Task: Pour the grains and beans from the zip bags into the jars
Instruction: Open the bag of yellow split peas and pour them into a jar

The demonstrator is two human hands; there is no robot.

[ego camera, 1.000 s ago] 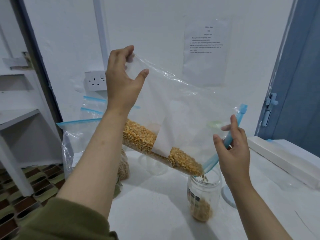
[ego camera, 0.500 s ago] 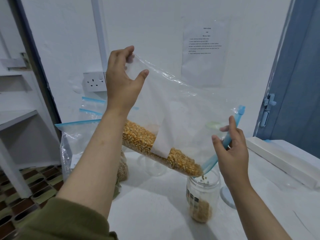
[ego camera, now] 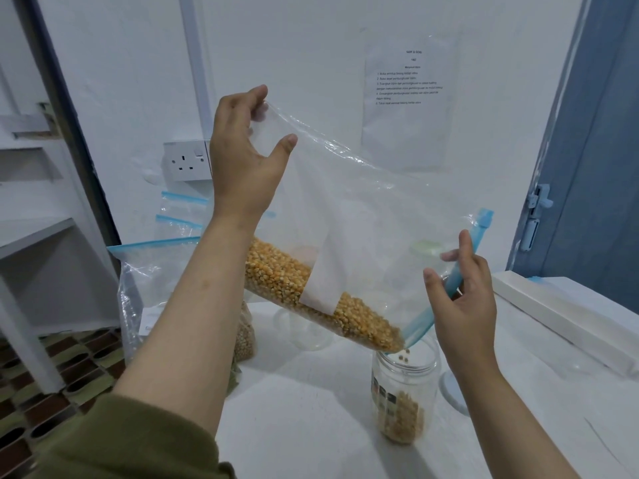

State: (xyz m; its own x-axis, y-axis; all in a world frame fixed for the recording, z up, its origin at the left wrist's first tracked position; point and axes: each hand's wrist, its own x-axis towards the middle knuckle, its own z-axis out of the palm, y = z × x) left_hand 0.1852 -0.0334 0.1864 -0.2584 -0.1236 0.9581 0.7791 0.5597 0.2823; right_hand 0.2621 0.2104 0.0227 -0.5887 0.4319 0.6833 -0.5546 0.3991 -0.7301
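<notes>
Since a second ago, little has shifted: more yellow kernels point(ego camera: 321, 302) have slid toward the low corner of the zip bag point(ego camera: 363, 216), and the heap in the jar point(ego camera: 403, 399) looks about the same. Your left hand point(ego camera: 242, 160) pinches the bag's raised closed corner between fingers and thumb, high in front of the wall socket point(ego camera: 188, 160). Your right hand point(ego camera: 463, 305) grips the blue zip strip point(ego camera: 446, 288) at the bag's mouth, fingers curled round it. You hold the bag tilted, its low open corner just above the jar's mouth, and a few kernels are falling in. That jar stands upright on the white table point(ego camera: 311, 426), filled only near the bottom. Behind your left forearm, other zip bags point(ego camera: 155, 271) stand at the table's far left edge, one holding paler grains point(ego camera: 245, 337). A printed sheet point(ego camera: 408, 98) hangs on the wall.
</notes>
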